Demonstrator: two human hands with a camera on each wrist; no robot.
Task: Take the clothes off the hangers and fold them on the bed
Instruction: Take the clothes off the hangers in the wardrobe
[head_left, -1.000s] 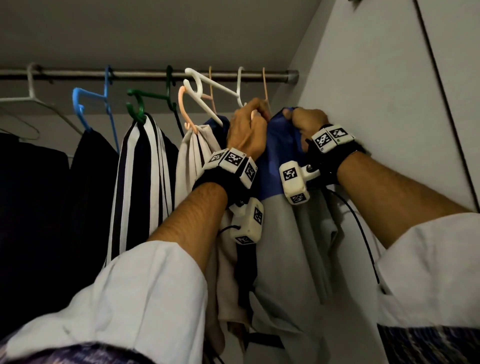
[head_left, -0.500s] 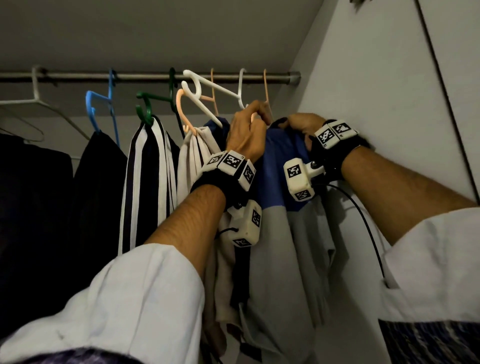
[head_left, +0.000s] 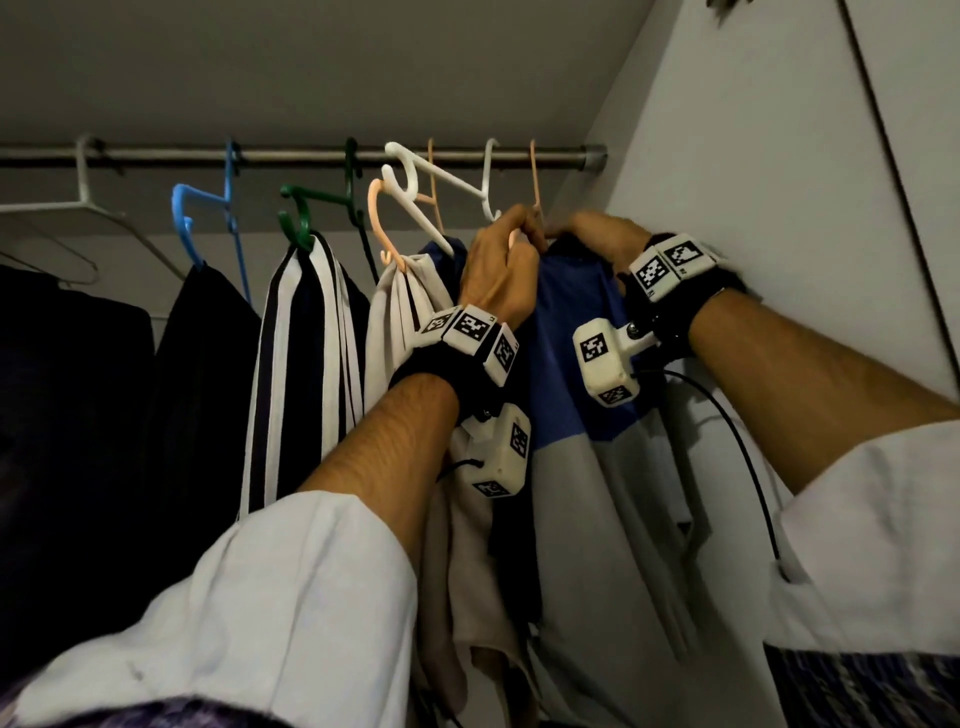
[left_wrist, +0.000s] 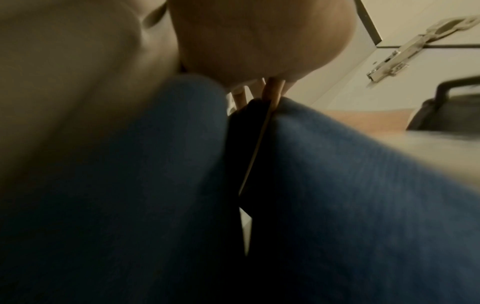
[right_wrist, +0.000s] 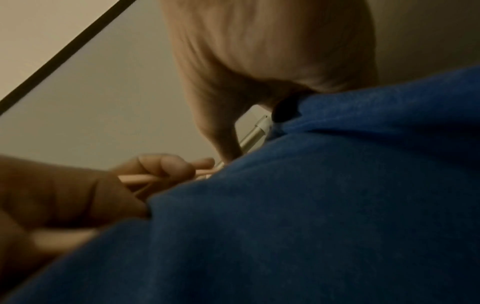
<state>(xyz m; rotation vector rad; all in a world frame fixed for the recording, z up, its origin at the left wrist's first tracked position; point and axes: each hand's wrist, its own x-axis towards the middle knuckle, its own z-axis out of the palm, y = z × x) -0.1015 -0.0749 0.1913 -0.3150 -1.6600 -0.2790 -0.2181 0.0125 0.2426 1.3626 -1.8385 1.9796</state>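
Note:
A blue and grey shirt (head_left: 576, 338) hangs at the right end of the closet rod (head_left: 311, 156) on a peach hanger (head_left: 536, 187). My left hand (head_left: 501, 265) grips the peach hanger at the shirt's neck; in the right wrist view its fingers (right_wrist: 161, 166) curl round the peach bar. My right hand (head_left: 597, 236) pinches the shirt's dark collar just right of the hanger. The blue cloth (left_wrist: 337, 164) fills the left wrist view, and the blue cloth (right_wrist: 311, 195) fills the right wrist view too.
Along the rod hang a cream garment (head_left: 400, 322), a black and white striped garment (head_left: 306, 364) on a green hanger (head_left: 322, 208), and dark clothes (head_left: 197, 364) under a blue hanger (head_left: 208, 213). The white closet wall (head_left: 779, 208) stands close on the right.
The collar of the blue shirt has slid down and bunched under my right hand, which has shifted left toward the hanger. My left hand keeps its hold on the hanger.

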